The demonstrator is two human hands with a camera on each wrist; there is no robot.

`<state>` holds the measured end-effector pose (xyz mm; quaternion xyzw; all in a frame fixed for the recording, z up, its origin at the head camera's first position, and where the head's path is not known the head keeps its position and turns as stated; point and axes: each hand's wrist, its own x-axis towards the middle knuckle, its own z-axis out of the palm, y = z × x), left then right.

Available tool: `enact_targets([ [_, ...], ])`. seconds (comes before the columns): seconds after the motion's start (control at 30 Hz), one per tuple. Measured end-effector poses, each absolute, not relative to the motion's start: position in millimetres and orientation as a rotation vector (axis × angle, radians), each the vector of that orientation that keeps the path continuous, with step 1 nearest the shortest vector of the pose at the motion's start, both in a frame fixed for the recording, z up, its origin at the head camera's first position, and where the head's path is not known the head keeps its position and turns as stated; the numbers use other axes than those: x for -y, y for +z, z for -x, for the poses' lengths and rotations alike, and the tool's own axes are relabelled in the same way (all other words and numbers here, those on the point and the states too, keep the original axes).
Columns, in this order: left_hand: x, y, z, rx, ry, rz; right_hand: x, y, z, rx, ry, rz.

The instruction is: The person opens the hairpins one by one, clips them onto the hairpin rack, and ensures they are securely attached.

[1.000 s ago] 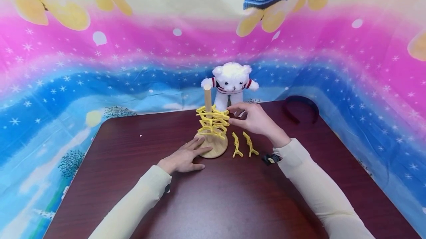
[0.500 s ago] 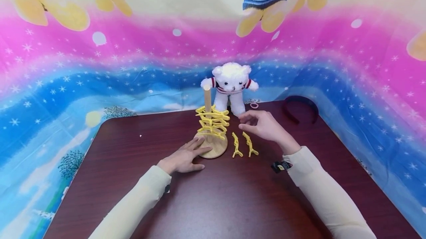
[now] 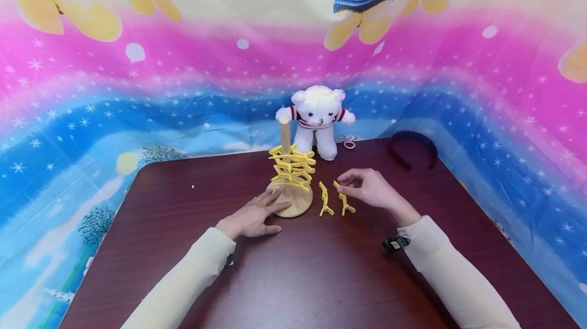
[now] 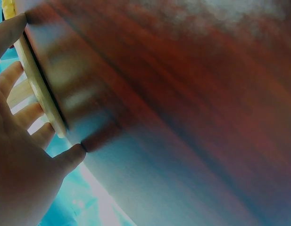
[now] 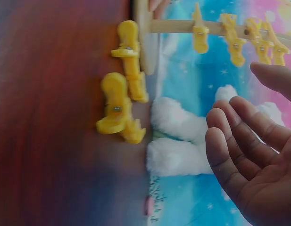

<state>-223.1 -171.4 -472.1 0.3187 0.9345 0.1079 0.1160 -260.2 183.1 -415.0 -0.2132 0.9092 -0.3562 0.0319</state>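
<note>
A wooden stand, with an upright post on a round base, carries several yellow hair clips clipped along it. My left hand rests fingers on the front left of the base; the left wrist view shows those fingers spread along its edge. To the right of the stand lie two loose yellow hair clips: a left one and a right one. Over the right one's far end hovers my right hand. In the right wrist view its loosely bent fingers hold nothing, apart from both clips.
Behind the stand, a white teddy bear stands against the printed backdrop. A small pale hair tie lies beside the bear, and a dark red headband sits at the table's back right.
My right hand has left the clips on the post and come right and toward me, over the right loose clip. The hair tie has come into sight. My left hand stays put.
</note>
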Motion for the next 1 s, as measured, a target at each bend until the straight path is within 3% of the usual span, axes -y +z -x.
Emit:
enact_targets([
  [1.0, 170, -472, 223, -2.743, 0.311, -0.936, -198, -466, 253, -2.811, -0.827, 0.470],
])
